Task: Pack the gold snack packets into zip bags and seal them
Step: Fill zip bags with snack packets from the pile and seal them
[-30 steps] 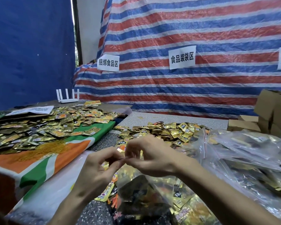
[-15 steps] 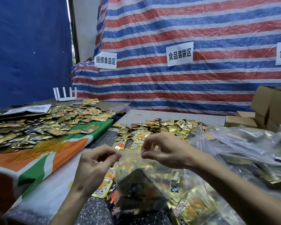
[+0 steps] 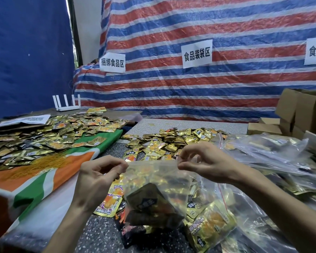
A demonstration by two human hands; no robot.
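Nearest, a clear zip bag [image 3: 153,190] stuffed with gold snack packets [image 3: 150,203] hangs just above the speckled worktop [image 3: 98,236], held up by its top edge. The left hand [image 3: 98,178] pinches the bag's left corner between thumb and fingers; the right hand [image 3: 206,161] pinches the right end, and the top strip is stretched taut between them. Loose packets [image 3: 109,203] lie beneath the bag. Just beyond the hands sits a heap of packets [image 3: 171,141], with filled bags [image 3: 274,152] piled to its right. To the left, a spread of packets [image 3: 44,136] covers an orange, white and green cloth [image 3: 44,179]. Far right stand cardboard boxes [image 3: 308,110]; far left, a white router [image 3: 67,105] — and behind everything, a striped tarp [image 3: 208,92].
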